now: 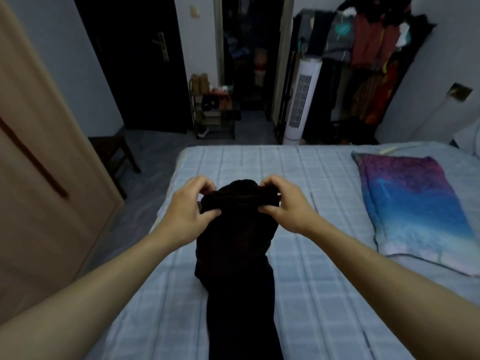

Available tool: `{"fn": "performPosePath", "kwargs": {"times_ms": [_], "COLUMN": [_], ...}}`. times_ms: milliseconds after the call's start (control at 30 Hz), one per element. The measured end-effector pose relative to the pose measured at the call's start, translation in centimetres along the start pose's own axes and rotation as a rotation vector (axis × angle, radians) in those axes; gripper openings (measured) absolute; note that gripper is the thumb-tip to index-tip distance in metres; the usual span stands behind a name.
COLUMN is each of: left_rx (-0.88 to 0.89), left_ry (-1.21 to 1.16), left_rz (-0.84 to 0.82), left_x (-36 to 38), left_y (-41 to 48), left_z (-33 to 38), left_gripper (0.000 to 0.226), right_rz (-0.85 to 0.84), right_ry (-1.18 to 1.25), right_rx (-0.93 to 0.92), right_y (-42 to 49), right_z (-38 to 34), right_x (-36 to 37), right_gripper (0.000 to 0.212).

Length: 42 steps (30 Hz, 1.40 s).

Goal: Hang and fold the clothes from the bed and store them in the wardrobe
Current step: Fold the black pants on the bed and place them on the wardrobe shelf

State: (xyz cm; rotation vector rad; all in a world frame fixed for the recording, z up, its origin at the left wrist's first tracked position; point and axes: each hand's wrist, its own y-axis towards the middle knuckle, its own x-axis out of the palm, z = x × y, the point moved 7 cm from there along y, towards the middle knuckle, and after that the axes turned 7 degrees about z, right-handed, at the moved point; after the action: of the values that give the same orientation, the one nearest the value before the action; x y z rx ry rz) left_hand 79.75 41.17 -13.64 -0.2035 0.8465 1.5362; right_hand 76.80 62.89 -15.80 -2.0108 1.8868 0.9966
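Your left hand [191,203] and your right hand [281,203] both grip the far end of a dark garment [235,245], one at each corner of its bunched edge. On each hand the fingers are curled over the top of the fabric and the thumb presses in from below, so the cloth is pinched between them. The garment lies lengthwise down the middle of the bed [311,178], running from your hands back toward you and out of the bottom of the view; its far end is lifted and gathered between your hands, while the rest rests on the pale blue checked cover. Its exact type is hard to tell in the dim light. To your right, a folded blanket [413,206] in purple and blue lies flat on the bed, well apart from the garment. Beyond the foot of the bed stands a white tower fan [298,100], and just to its right an open rack of hanging clothes [368,48]. A shoe rack [215,110] sits beside a dark doorway, and a light wooden door [39,152] fills the left side.
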Motion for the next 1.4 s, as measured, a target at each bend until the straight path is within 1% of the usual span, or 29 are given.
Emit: {"fn": "performPosePath", "kwargs": {"times_ms": [100,200,333,467,567,667,700,733,767,867,933,1033,1133,1200,1267,1333,1400], "left_rx": [-0.024,-0.007,0.011,0.064,0.028,-0.007,-0.031,-0.056,-0.081,-0.161,-0.209,-0.228,-0.205,-0.204,-0.207,-0.218,-0.236], "left_ry": [-0.033,-0.049,-0.059,-0.04,0.043,0.15,0.166,0.17,0.163,0.145,0.173,0.251,0.403,0.488,0.548,0.58,0.587], "left_rz": [-0.026,-0.036,-0.088,-0.168,-0.272,-0.435,-0.475,-0.48,-0.45,-0.304,-0.263,-0.276,-0.325,-0.334,-0.37,-0.425,-0.428], "left_x": [0.2,0.4,1.1,3.2,5.6,7.7,8.0,8.1,8.0,7.6,7.9,9.7,13.2,16.2,19.6,22.9,25.2], "left_y": [-4.5,-8.9,-16.6,-24.3,-29.7,-34.5,-35.7,-36.6,-37.1,-37.1,-37.0,-36.6,-35.4,-34.5,-34.8,-36.7,-38.7], "left_z": [-0.2,0.1,1.5,1.8,-0.1,-2.0,-2.4,-2.8,-3.1,-4.5,-6.1,-8.8,-11.7,-14.1,-16.9,-20.0,-22.4], "left_gripper": [0.035,0.037,0.043,0.042,0.048,0.043,0.04,0.037,0.034,0.022,0.02,0.036,0.055,0.063,0.068,0.071,0.069], "right_rz": [-0.024,-0.027,-0.096,-0.193,-0.316,-0.48,-0.508,-0.507,-0.479,-0.339,-0.275,-0.206,-0.167,-0.177,-0.238,-0.324,-0.331], "right_ry": [-0.009,-0.023,-0.069,-0.145,-0.235,-0.312,-0.314,-0.312,-0.307,-0.293,-0.296,-0.316,-0.375,-0.416,-0.447,-0.484,-0.524], "right_rx": [-0.02,-0.057,-0.038,0.017,0.123,0.2,0.221,0.238,0.252,0.282,0.287,0.265,0.206,0.166,0.156,0.178,0.197], "right_y": [-4.6,-9.3,-17.2,-25.0,-30.5,-34.9,-36.0,-36.7,-37.1,-37.1,-36.6,-35.4,-33.5,-32.6,-32.6,-33.9,-35.4], "right_z": [-0.4,-1.0,-1.5,0.1,2.5,4.4,4.8,5.1,5.4,6.1,6.9,8.6,10.5,12.1,14.4,17.5,20.1], "right_x": [1.4,2.2,2.8,4.4,6.4,7.8,8.0,8.1,8.0,7.7,8.2,10.3,14.6,18.3,22.1,25.6,27.8], "right_gripper": [0.036,0.036,0.043,0.045,0.048,0.056,0.059,0.059,0.057,0.047,0.043,0.043,0.05,0.057,0.063,0.064,0.062]}}
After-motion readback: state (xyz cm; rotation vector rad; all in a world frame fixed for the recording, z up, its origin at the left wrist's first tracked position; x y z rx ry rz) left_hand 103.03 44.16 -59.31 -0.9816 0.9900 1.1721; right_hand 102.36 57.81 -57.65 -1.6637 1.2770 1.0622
